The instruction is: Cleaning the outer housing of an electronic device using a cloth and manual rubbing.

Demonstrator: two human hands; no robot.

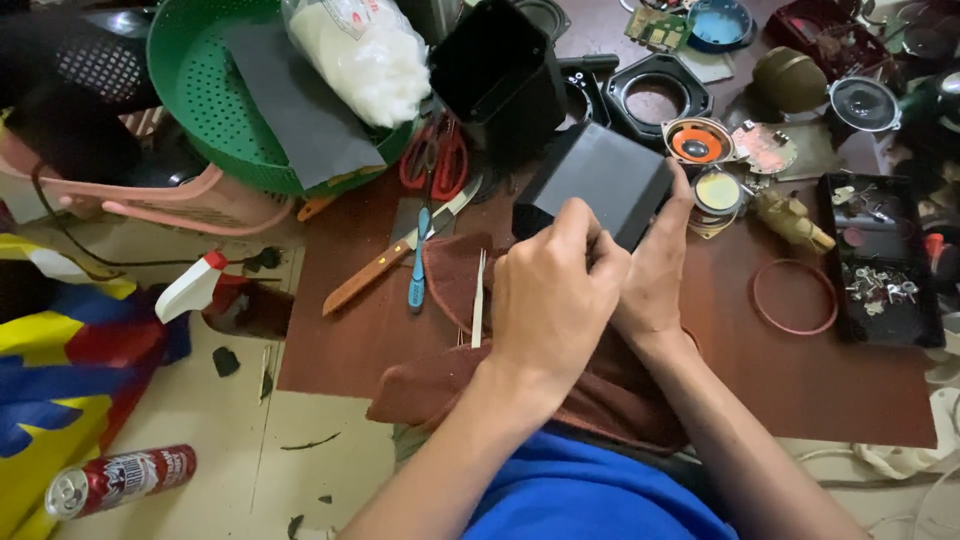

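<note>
Both hands grip the black speaker box mid-board, left hand closed on its near edge, right hand clasping its right side; a slip could knock the orange speaker cone just beyond.

Both hands, left hand and right hand, clasp a black box above a brown cloth.

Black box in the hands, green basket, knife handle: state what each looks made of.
Black box: probably matte plastic, smooth flat faces with dull sheen. Green basket: moulded plastic, perforated wall. Knife handle: looks like wood, brown with rivets.
</note>
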